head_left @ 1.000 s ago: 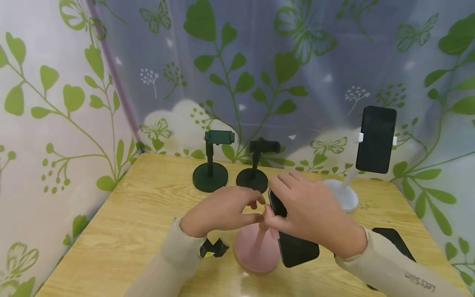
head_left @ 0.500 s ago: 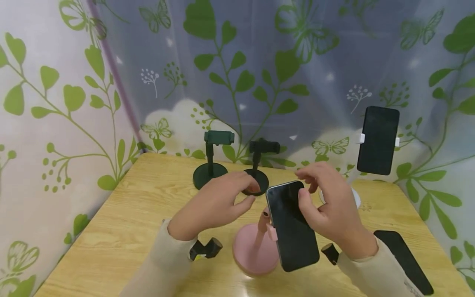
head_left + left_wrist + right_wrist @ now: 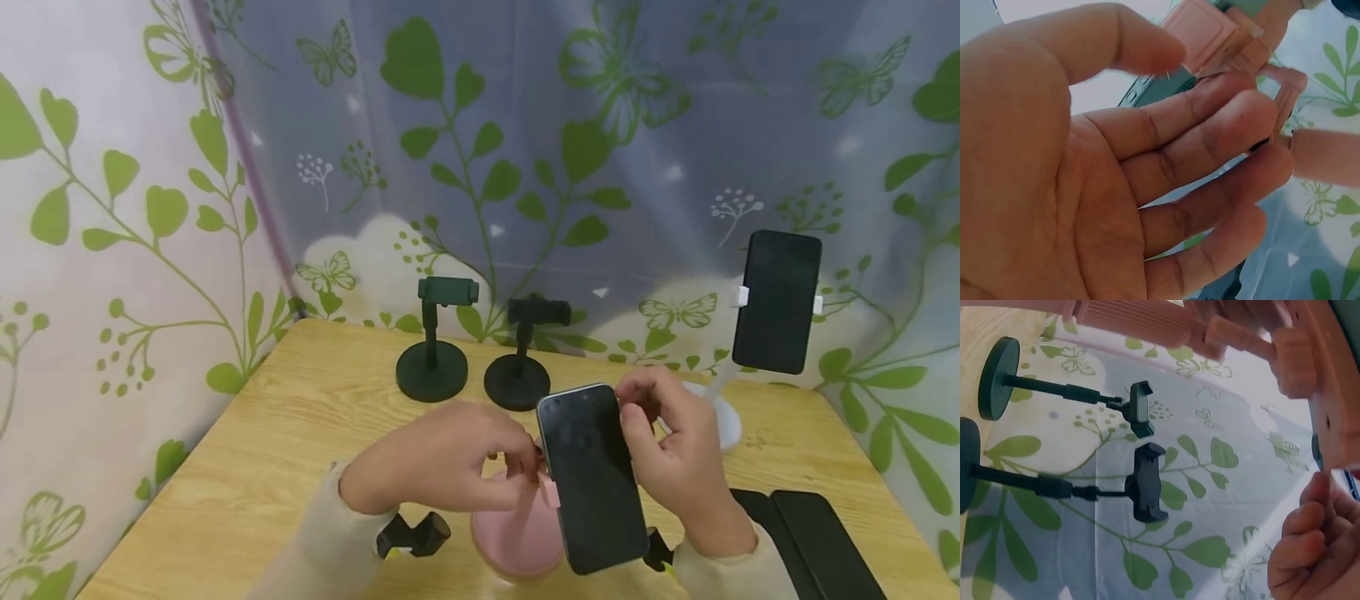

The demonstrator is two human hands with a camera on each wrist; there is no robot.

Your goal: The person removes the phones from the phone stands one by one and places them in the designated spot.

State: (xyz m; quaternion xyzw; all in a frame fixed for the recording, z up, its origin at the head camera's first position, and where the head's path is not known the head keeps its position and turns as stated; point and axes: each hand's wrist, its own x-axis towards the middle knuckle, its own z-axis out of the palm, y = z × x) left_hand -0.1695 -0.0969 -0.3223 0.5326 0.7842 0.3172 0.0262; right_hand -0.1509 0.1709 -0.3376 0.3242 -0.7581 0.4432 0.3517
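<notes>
The left grip (image 3: 448, 457) partly blocks the pink stand (image 3: 517, 542), the green stand (image 3: 431, 348) beyond.

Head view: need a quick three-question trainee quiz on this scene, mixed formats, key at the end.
1. Multiple choice: the nearer phone, between the left hand and the right hand, is mounted on a stand of which colour?
A) white
B) black
C) pink

2. True or false: the clamp of the green stand holds a phone.

3. Count: how many stands in the head view have a phone mounted on them?

Key:
1: C.
2: False; that clamp is empty.
3: Two, the pink stand and the white stand.
</notes>
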